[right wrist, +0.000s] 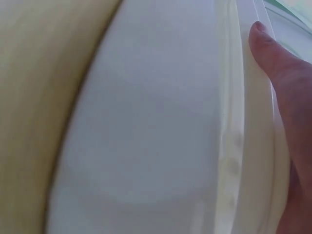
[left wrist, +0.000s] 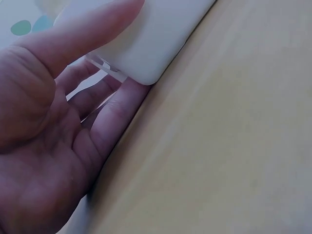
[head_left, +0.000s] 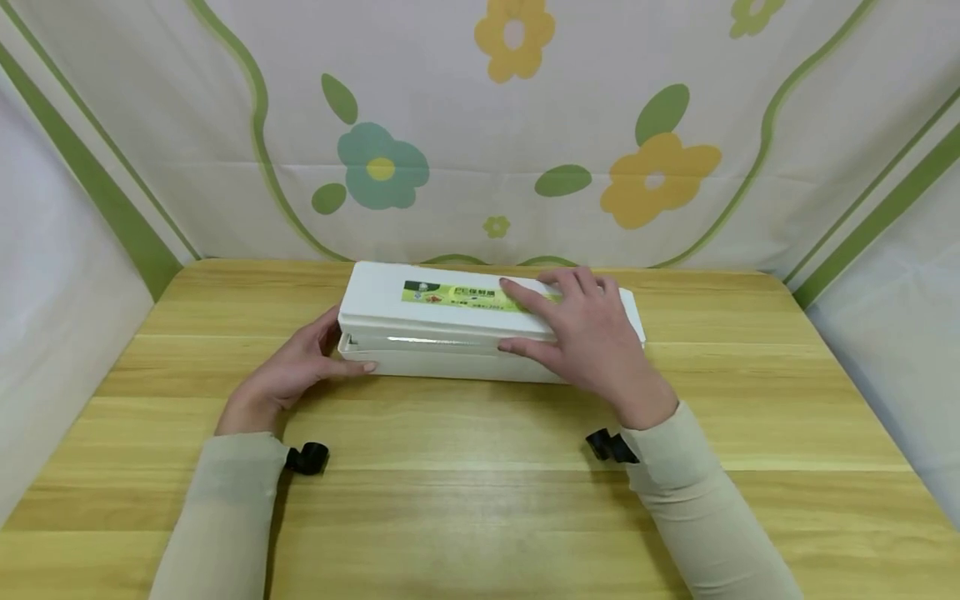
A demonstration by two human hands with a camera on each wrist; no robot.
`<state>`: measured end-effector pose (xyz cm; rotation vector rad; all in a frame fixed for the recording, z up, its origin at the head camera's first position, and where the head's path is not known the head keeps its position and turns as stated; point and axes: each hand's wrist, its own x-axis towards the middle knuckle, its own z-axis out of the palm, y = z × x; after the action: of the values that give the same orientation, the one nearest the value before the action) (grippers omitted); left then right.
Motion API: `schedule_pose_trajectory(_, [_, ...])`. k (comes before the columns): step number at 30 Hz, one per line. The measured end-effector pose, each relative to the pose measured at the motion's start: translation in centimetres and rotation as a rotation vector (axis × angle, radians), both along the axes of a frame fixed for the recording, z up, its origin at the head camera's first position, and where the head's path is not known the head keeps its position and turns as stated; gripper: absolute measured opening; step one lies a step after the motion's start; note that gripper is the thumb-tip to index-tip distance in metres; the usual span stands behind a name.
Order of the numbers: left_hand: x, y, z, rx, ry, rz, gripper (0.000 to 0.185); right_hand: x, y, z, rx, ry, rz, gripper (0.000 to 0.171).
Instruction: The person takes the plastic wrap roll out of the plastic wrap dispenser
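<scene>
A long white plastic box with a green label on its lid lies across the wooden table. My left hand cups the box's left end, its thumb along the front face of the box and its fingers curled round the corner. On the right part of the lid my right hand lies flat with straight fingers. Its thumb touches the front seam of the box, where the lid stands slightly raised from the base.
A flowered cloth hangs behind the table, and its white parts close both sides. Bare wood runs from the box to the near edge. Small black cameras sit at both wrists.
</scene>
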<state>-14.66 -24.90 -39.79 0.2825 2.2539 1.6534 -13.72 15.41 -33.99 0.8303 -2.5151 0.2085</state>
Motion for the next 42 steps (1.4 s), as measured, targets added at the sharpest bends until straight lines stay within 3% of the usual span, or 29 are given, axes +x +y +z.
schedule_pose_trajectory(11, [-0.2, -0.3, -0.2, 0.037, -0.031, -0.048, 0.106, -0.6, 5.1, 2.1, -0.127, -0.097, -0.116, 0.073])
schedule_pose_trajectory(17, [-0.2, -0.3, -0.3, 0.049, -0.040, -0.065, 0.109, -1.0, 8.7, 2.0, -0.213, -0.110, -0.178, 0.066])
schedule_pose_trajectory(21, [-0.2, -0.5, -0.3, 0.053, -0.044, -0.066, 0.111, -1.2, 10.8, 1.3, -0.257, -0.125, -0.213, 0.064])
schedule_pose_trajectory(28, [-0.1, -1.0, -0.2, 0.061, -0.055, -0.068, 0.111, -2.0, 13.1, -0.4, -0.218, -0.272, -0.313, 0.061])
schedule_pose_trajectory(42, [-0.1, -1.0, -0.3, 0.058, -0.057, -0.066, 0.112, -2.9, 14.6, -3.9, -0.211, -0.448, -0.265, 0.056])
